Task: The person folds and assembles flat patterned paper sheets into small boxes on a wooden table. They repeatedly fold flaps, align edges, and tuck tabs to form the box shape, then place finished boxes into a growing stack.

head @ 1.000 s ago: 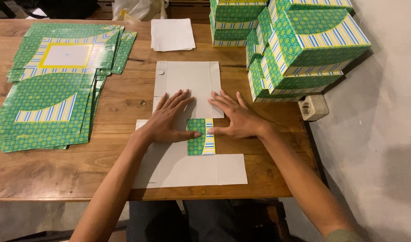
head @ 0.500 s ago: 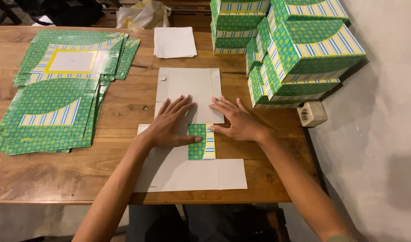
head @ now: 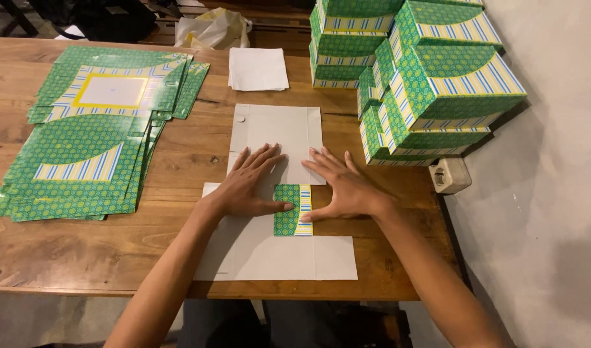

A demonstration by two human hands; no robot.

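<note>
Both hands pressed flat on a folded cardboard box blank at the near edge of the table.

Fingers spread and lying flat, pinching nothing: the left hand (head: 249,183) and right hand (head: 341,187) bear down on the box blank (head: 276,193), thumbs meeting at the folded-over flap (head: 293,210), whose green dotted and yellow-blue striped print faces up. The rest of the blank shows its plain grey-white inner side, lying lengthwise away from the person on the wooden table (head: 179,154); whether the flap is creased fully flat is hard to tell from here. Uneven pressure could let the flap spring back or skew the crease, and the blank might slide toward the table edge. Flat printed blanks (head: 89,161) lie stacked left; finished boxes (head: 431,84) are piled right.
</note>
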